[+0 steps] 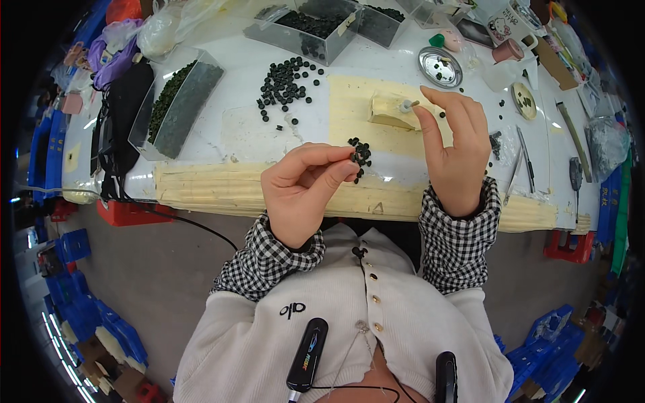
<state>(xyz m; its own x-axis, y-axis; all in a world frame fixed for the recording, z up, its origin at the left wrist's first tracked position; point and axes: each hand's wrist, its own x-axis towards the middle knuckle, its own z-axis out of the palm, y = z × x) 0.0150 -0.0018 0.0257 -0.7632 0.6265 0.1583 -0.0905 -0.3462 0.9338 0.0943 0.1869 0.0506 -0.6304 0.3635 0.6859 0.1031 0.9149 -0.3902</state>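
2 hands work just in front of the small cream block (390, 113) on the bench (248, 127): your left hand (302, 191) pinches 1 small black ring (354, 157) ready for feeding, while your right hand (457, 144) closes on the block's upright pin (407, 105), seemingly steadying it.

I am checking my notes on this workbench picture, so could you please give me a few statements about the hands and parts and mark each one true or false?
1. The left hand pinches a small dark part between thumb and fingertips. True.
2. The right hand lies flat on the person's lap. False: it is raised over the table, fingertips at a small pin on a pale block.
3. Loose dark round parts lie scattered on the white table. True.
4. The clear tray on the left stands empty. False: it holds dark parts.
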